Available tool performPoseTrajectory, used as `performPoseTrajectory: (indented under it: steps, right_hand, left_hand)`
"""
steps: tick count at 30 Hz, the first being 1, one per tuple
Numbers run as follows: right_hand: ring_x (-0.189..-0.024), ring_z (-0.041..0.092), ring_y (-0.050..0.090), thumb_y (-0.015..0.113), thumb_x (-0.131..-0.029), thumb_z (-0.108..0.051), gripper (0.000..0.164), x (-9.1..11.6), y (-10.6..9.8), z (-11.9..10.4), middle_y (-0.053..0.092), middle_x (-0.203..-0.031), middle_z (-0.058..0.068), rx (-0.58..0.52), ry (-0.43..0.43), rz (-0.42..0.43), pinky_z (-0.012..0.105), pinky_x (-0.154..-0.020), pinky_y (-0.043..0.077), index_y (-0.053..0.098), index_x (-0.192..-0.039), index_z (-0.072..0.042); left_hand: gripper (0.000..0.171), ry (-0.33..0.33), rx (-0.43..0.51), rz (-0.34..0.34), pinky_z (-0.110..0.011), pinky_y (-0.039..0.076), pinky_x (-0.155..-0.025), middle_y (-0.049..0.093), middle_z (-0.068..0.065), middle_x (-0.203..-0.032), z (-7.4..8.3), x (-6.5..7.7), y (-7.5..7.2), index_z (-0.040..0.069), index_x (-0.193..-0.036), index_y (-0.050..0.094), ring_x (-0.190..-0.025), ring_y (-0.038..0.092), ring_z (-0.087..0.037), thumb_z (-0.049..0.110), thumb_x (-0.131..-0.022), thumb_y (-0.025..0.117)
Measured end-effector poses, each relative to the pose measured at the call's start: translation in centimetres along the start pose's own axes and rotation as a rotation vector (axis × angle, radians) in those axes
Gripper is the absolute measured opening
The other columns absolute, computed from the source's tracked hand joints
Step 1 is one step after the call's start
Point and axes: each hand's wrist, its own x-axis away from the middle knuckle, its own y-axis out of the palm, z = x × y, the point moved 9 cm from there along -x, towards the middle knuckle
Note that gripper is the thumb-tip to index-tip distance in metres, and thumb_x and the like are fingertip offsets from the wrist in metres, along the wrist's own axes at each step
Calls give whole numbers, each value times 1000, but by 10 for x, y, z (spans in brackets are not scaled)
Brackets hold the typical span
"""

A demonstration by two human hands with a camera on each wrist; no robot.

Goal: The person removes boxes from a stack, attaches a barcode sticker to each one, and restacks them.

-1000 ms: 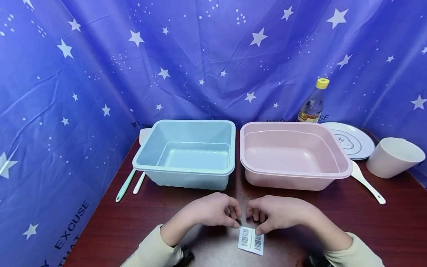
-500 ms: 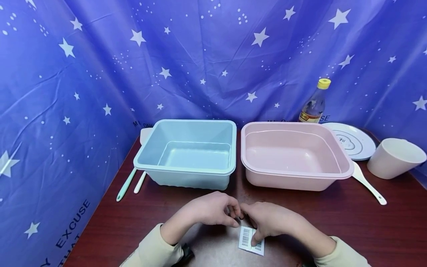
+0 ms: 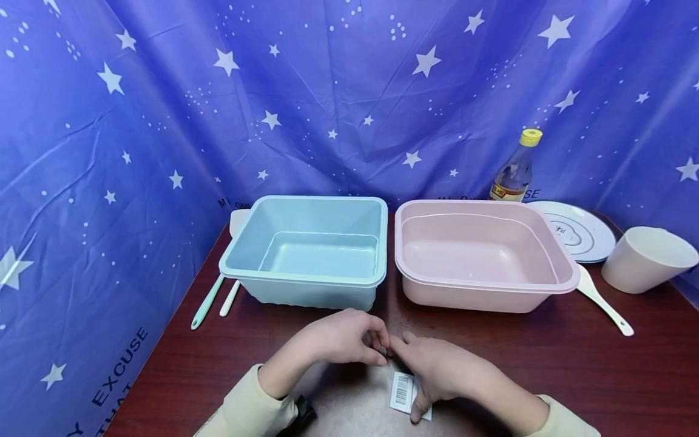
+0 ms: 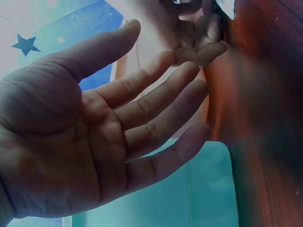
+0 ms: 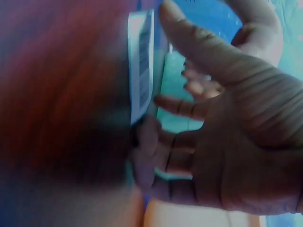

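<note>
A small white card (image 3: pixel 401 390) printed with barcodes lies on the table near the front. My right hand (image 3: pixel 445 367) is over its right part, hiding one barcode, with the thumb by the near edge and the fingers reaching past the far edge. In the right wrist view the fingertips come close to the card (image 5: pixel 140 71); the hand is not closed round it, and contact is hard to make out. My left hand (image 3: pixel 344 340) hovers left of the card, fingers loosely bent. The left wrist view shows its bare palm (image 4: pixel 99 137).
A blue basin (image 3: pixel 306 282) and a pink basin (image 3: pixel 480 291) stand behind the hands. Two handles, one green (image 3: pixel 207 303) and one white (image 3: pixel 230 298), lie at left. A white spoon (image 3: pixel 606 303), cup (image 3: pixel 644 261), plate (image 3: pixel 592 233) and yellow-capped bottle (image 3: pixel 513 173) are at right.
My right hand has moved left and toward the front, over the card, now covering its right side. My left hand has shifted slightly left. The card stays in about the same place.
</note>
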Motion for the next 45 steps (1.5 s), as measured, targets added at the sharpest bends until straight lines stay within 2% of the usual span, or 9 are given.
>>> performPoseTrajectory:
  steps: [4,7,11,15,20,28,37,41,45]
  right_hand:
    - [-75,11,53,100,-50,-41,98,3,3,-6,49,-93,-5,88,4,6,34,-70,53,45,-126,-14]
    - [-70,10,52,99,-54,-29,81,2,4,-4,49,-85,-8,77,27,-3,32,-65,51,46,-113,-15]
    - [-63,7,48,94,-61,-17,55,-2,2,3,48,-73,-12,15,38,-33,28,-59,45,50,-92,-18]
    - [-59,3,43,87,-71,-15,34,-5,-3,10,47,-66,-14,-62,-8,-76,24,-55,39,54,-76,-22]
    - [-62,-2,48,78,-85,-17,22,-2,-16,18,53,-68,-17,-224,-67,-91,20,-56,42,59,-76,-23]
    - [-64,7,59,71,-94,-17,16,7,-52,33,63,-73,-8,-546,-68,22,24,-58,49,62,-81,-16]
    - [-74,21,68,68,-96,-9,11,10,-76,42,71,-87,10,-833,-13,191,39,-67,59,66,-97,2]
    - [-78,21,69,68,-96,-9,14,9,-80,42,70,-89,13,-895,-4,250,42,-70,60,65,-97,5]
    - [-76,18,67,69,-95,-9,14,12,-87,42,68,-86,12,-878,12,339,38,-68,59,64,-94,4]
  left_hand:
    - [16,-3,10,2,-19,47,-74,62,17,-80,-1,1,-2,16,-95,71,-77,57,3,22,-86,83]
    - [16,-11,23,9,-19,47,-74,62,17,-80,-2,2,-3,15,-95,71,-76,57,2,22,-85,83]
    - [17,-22,32,20,-20,47,-74,62,16,-79,-4,4,-5,15,-95,71,-76,57,2,21,-85,83]
    - [17,-24,43,24,-20,47,-74,63,15,-79,-5,5,-7,15,-94,70,-76,57,2,21,-85,83]
    - [15,-11,60,48,-21,47,-72,64,14,-79,-4,6,-12,14,-96,71,-75,58,1,20,-87,81]
    - [9,13,113,160,-23,48,-73,67,12,-83,-2,4,-25,14,-100,71,-77,60,-1,15,-92,75]
    - [2,44,214,342,-26,48,-73,65,13,-84,1,5,-39,17,-94,70,-80,59,-4,17,-93,72]
    - [7,44,299,363,-26,49,-69,66,11,-79,1,4,-40,16,-88,68,-74,61,-6,15,-94,70]
    - [9,46,434,364,-27,52,-64,68,5,-75,1,3,-38,10,-86,68,-69,64,-14,11,-95,68]
